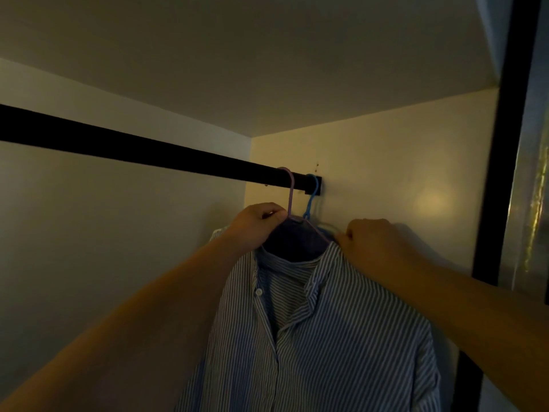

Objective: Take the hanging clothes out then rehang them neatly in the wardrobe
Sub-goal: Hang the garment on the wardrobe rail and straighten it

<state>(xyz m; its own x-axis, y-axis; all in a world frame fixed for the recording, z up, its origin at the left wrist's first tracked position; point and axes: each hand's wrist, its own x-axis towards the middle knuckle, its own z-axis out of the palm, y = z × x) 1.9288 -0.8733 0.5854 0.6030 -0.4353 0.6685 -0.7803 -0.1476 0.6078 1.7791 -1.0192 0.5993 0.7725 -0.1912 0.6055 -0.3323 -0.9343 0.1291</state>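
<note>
A dark rail [148, 150] is crossing a dim wardrobe, with a blue hanger [311, 200] sitting beside the wall bracket. A striped shirt [326, 337] is hanging from a purple hanger [290, 191]; the left hand [258, 223] is pinching the hanger neck, the right hand [371, 239] is gripping the shirt's shoulder

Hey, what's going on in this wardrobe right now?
A person is hanging a striped shirt on the dark rail. Its purple hanger is hooked over the rail beside a blue hanger. The left hand grips the collar by the hook; the right hand pinches the shoulder.
</note>
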